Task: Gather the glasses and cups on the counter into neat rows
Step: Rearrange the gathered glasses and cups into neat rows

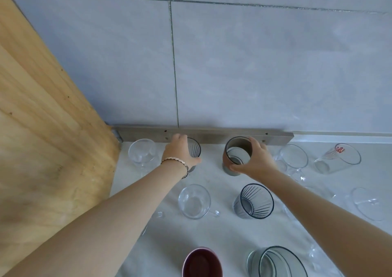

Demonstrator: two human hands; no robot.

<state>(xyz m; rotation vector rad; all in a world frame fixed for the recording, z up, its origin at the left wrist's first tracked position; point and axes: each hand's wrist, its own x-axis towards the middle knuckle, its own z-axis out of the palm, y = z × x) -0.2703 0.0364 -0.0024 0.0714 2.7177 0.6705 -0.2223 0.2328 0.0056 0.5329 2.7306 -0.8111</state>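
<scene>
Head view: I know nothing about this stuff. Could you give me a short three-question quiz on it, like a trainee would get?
1. True or false: the left hand grips a ribbed glass.
2. What does the right hand hold? A spoon; B brown cup; C plate.
3. Fill in: the bracelet sits on the ___ wrist.

Key: 1 true; 2 B; 3 left.

Grey tiled wall (254, 64), wooden panel (42, 128)
</scene>
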